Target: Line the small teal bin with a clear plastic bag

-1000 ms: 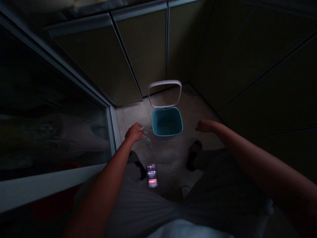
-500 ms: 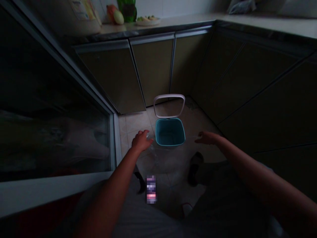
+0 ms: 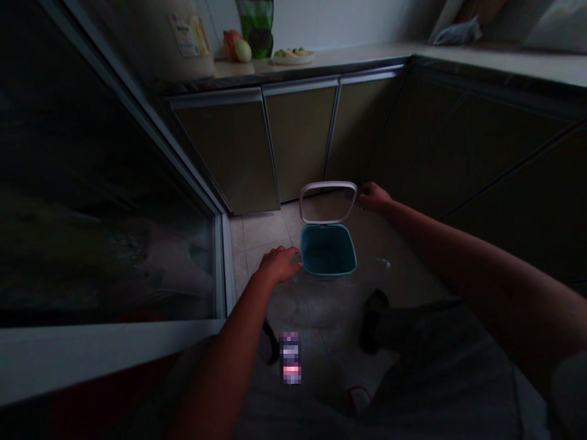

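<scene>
A teal bin (image 3: 328,272) stands on the floor ahead of me, its mouth facing up. From its back edge rises a pale pink rim frame (image 3: 328,184), tilted upright. At the bin's left side is my left hand (image 3: 280,264), thumb and fingers bent around what looks like thin clear plastic. More of this see-through plastic (image 3: 384,264) glints on the floor to the bin's right; its outline is hard to follow. My right hand (image 3: 376,197) is beside the frame's upper right corner, fingers apart. Whether it touches the frame is unclear in the dim light.
Cabinet doors (image 3: 302,140) and a counter (image 3: 358,55) stand behind and to the right. On the counter are a plate of food (image 3: 293,58), an onion-like vegetable (image 3: 243,51) and a green container (image 3: 257,27). A glass door (image 3: 137,232) is at left. My shoes (image 3: 373,321) flank a blurred-out patch (image 3: 290,357).
My right hand has left the stretched clear plastic and moved up and away to the frame's right corner. My left hand remains close to the bin's left side. The view has shifted slightly.
</scene>
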`<state>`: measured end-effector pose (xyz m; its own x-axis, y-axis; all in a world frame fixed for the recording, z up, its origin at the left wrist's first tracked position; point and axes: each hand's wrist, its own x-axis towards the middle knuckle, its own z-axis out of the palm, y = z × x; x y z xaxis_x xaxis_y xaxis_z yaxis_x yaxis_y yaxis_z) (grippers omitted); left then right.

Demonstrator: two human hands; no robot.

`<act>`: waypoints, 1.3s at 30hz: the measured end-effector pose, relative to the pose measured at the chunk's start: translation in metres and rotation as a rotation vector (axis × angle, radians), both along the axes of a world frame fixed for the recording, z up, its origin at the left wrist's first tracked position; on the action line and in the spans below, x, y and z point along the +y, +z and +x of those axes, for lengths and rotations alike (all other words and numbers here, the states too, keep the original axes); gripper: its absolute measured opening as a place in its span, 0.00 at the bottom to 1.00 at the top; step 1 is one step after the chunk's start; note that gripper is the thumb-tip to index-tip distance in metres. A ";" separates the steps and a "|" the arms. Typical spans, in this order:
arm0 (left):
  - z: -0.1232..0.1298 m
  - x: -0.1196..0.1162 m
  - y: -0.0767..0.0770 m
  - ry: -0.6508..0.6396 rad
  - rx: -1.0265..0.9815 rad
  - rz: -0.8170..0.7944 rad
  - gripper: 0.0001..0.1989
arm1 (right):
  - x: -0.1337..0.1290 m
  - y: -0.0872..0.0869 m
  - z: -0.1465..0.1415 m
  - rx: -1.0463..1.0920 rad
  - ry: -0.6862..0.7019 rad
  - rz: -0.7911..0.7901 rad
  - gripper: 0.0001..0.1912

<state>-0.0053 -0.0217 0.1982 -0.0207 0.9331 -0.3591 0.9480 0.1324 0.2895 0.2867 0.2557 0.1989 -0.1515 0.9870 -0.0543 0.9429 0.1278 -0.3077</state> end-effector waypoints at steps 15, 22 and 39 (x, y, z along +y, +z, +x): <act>-0.007 0.003 -0.018 -0.028 -0.087 -0.095 0.21 | -0.026 0.016 -0.013 -0.137 0.080 -0.065 0.23; 0.003 0.008 -0.023 -0.029 -0.089 -0.098 0.21 | -0.075 -0.011 0.012 -0.131 0.209 -0.075 0.19; 0.021 0.026 -0.017 -0.025 -0.130 0.038 0.08 | -0.160 -0.049 0.046 -0.196 0.482 -0.371 0.23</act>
<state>0.0154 0.0044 0.1811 0.0466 0.9456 -0.3221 0.9051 0.0964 0.4140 0.3329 0.0958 0.1499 -0.5261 0.7212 -0.4507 0.8495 0.4695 -0.2405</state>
